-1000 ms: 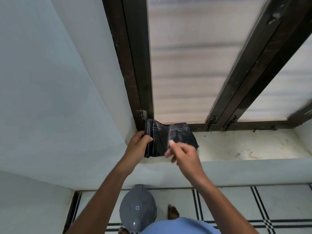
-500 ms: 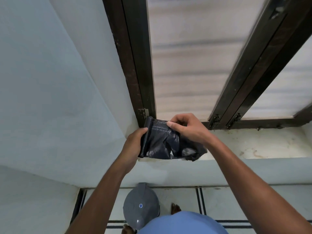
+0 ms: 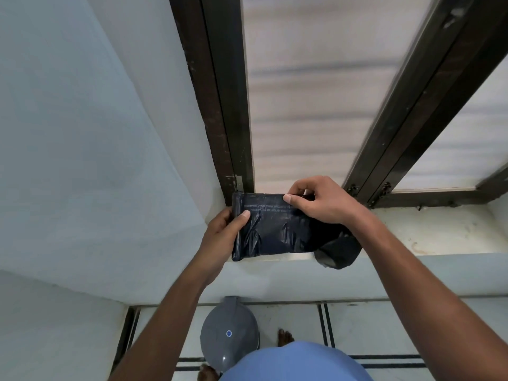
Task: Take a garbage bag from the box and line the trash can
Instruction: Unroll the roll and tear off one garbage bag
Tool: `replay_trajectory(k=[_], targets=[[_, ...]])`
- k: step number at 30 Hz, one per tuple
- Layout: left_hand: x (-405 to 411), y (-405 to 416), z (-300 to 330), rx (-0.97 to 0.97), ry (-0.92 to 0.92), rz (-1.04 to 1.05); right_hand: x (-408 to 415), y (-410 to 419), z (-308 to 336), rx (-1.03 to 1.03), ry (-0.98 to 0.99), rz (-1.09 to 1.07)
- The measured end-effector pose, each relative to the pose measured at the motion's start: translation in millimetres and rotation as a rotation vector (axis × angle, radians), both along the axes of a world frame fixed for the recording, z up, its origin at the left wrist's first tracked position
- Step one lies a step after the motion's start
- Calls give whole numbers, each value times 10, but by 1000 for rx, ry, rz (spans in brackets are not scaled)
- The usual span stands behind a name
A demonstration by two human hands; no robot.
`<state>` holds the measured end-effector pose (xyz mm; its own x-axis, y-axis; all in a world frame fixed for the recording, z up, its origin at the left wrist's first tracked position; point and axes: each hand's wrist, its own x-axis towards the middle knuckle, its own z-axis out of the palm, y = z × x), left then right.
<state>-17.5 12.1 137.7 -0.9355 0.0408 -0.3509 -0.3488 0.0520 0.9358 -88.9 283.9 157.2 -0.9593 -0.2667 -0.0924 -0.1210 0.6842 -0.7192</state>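
Right now I'm holding the garbage bag (image 3: 275, 232) up in front of the window sill (image 3: 439, 232), both hands on it. It is black, thin and folded into a flat packet, with faint printed lettering along its top edge. My left hand (image 3: 222, 237) is gripping the left end, thumb lying across the front face and fingers curled behind. My right hand (image 3: 321, 199) is pinching the top edge near the middle, thumb in front, fingers tucked over the back. A loose flap is drooping from the lower right corner, below my right wrist.

I'm judging the film as very light, limp and slick. It will be crumpling rather than holding shape, and the layers will likely be clinging together. I'd be working at an edge or at the loose flap, where the layers can be peeled apart, not at the middle of the packet. A firm pinch should be safe, though I'd be wary of hard tugging stretching or tearing it.

The trash can (image 3: 229, 336), grey with its lid closed, is standing on the tiled floor (image 3: 384, 325) directly below my arms, beside my bare feet.
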Motion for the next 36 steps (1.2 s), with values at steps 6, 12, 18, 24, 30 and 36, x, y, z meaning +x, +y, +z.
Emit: replay_trajectory(k=[6,12,18,24,30,36], targets=[[32,36,3,-24,0,-28,40,-115,105,76,18,39],[55,72,6,-66,17,-64,48,-350,144,31,-5,135],[76,-3,25,-42,10,-60,35,-246,86,-42,-32,148],[67,40,66,44,-21,-68,53,-189,143,-126,-121,200],[25,71,131,142,-53,-88,75,-196,161,-151,-99,238],[39,162,229,111,-28,-28,98,-221,189,-103,-75,203]])
